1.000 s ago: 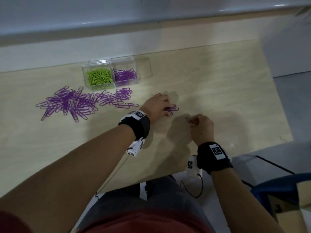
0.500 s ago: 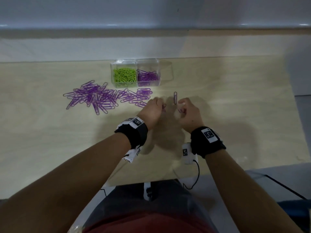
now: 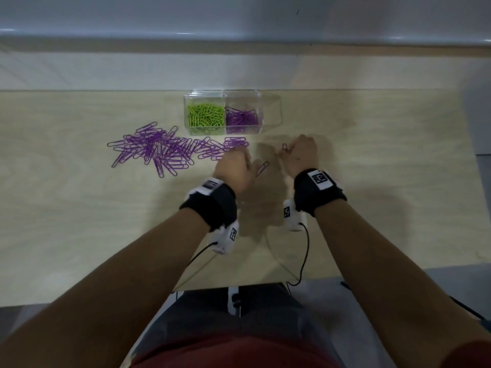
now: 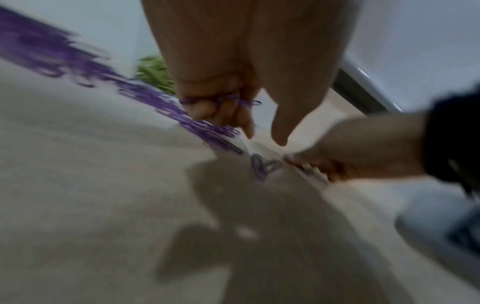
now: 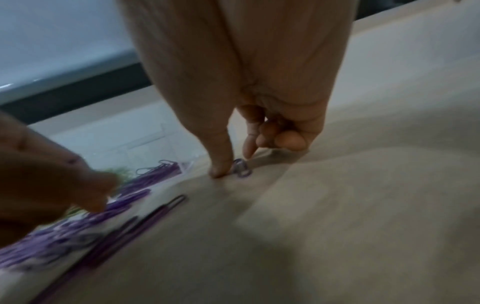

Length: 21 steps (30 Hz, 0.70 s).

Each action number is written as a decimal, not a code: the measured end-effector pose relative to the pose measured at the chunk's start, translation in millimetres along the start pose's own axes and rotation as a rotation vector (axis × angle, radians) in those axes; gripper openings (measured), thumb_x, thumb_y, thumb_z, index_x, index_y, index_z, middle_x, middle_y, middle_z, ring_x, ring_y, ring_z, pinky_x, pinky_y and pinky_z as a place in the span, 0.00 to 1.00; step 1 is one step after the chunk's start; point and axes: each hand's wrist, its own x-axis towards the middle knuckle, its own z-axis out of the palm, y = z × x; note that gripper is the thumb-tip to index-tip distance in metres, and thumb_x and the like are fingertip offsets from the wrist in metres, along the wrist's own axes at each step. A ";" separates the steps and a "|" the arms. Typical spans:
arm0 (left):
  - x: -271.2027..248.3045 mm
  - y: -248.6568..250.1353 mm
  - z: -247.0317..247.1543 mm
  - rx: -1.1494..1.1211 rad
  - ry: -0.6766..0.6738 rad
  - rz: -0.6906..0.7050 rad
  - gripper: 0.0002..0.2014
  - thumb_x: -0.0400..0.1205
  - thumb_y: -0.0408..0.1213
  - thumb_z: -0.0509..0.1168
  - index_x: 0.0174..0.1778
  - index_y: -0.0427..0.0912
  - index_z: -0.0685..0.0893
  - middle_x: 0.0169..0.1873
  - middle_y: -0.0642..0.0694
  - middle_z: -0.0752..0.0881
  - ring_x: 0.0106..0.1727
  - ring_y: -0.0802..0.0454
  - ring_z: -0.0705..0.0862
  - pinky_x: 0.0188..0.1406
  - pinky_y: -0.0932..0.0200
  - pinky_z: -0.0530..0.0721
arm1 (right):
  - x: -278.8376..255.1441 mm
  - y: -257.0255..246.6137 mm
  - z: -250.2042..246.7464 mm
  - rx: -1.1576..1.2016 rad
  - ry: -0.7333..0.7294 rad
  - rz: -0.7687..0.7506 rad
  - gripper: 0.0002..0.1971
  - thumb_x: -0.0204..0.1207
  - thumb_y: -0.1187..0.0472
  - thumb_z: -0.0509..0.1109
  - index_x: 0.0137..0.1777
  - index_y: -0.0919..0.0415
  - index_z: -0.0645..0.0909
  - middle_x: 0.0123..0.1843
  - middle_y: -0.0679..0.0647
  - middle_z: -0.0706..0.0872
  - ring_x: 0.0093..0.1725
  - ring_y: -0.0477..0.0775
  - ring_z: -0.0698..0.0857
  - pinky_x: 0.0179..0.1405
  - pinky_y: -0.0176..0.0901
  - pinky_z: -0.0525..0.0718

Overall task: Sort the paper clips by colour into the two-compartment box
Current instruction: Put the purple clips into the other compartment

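Observation:
The clear two-compartment box [image 3: 222, 94] stands at the back, green clips [image 3: 206, 116] on its left and purple clips [image 3: 241, 118] on its right. A loose pile of purple clips [image 3: 159, 151] lies to the left of it. My left hand [image 3: 243, 158] hovers at the pile's right end, its curled fingers gripping a few purple clips [image 4: 221, 101], thumb and forefinger held out. My right hand [image 3: 286, 153] is low on the table, thumb and forefinger pinching one purple clip [image 5: 241, 167]. Another purple clip [image 3: 263, 168] lies between the hands.
The pale wooden table [image 3: 372, 195] ends at a wall ledge [image 3: 239, 41] just behind the box. Its front edge is near my lap, where thin black cables [image 3: 305, 251] hang from the wrist cameras.
The hands were close together, the right one holding a clip up. They have since parted: the left has gone toward the pile, the right is down at the table. One clip lies between them.

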 end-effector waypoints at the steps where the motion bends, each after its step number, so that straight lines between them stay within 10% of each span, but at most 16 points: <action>1: -4.3 3.0 6.7 0.153 -0.003 0.021 0.14 0.77 0.44 0.67 0.48 0.36 0.78 0.47 0.35 0.84 0.48 0.39 0.82 0.47 0.49 0.80 | -0.4 -2.0 5.5 -0.052 -0.005 -0.031 0.19 0.80 0.54 0.64 0.59 0.71 0.77 0.61 0.66 0.80 0.62 0.64 0.76 0.60 0.47 0.72; 8: -12.1 3.1 14.9 0.090 0.001 0.035 0.10 0.79 0.34 0.64 0.52 0.33 0.76 0.55 0.33 0.78 0.51 0.34 0.80 0.49 0.48 0.76 | -10.1 7.6 11.6 0.030 -0.008 -0.123 0.09 0.80 0.64 0.64 0.52 0.71 0.75 0.57 0.68 0.77 0.54 0.67 0.79 0.53 0.54 0.79; 14: -4.7 -16.4 -33.5 0.058 0.043 0.223 0.09 0.80 0.30 0.57 0.54 0.37 0.65 0.33 0.43 0.79 0.33 0.42 0.79 0.29 0.56 0.67 | -8.7 26.8 2.4 0.463 -0.008 -0.151 0.11 0.72 0.73 0.54 0.49 0.59 0.67 0.38 0.52 0.71 0.37 0.54 0.70 0.39 0.49 0.72; 21: 14.6 -21.4 -43.0 0.514 -0.006 0.345 0.24 0.83 0.45 0.55 0.73 0.39 0.61 0.38 0.36 0.84 0.40 0.36 0.83 0.37 0.52 0.77 | -17.2 2.2 3.8 0.034 -0.240 -0.460 0.11 0.79 0.62 0.58 0.57 0.48 0.74 0.51 0.57 0.88 0.46 0.61 0.85 0.47 0.50 0.83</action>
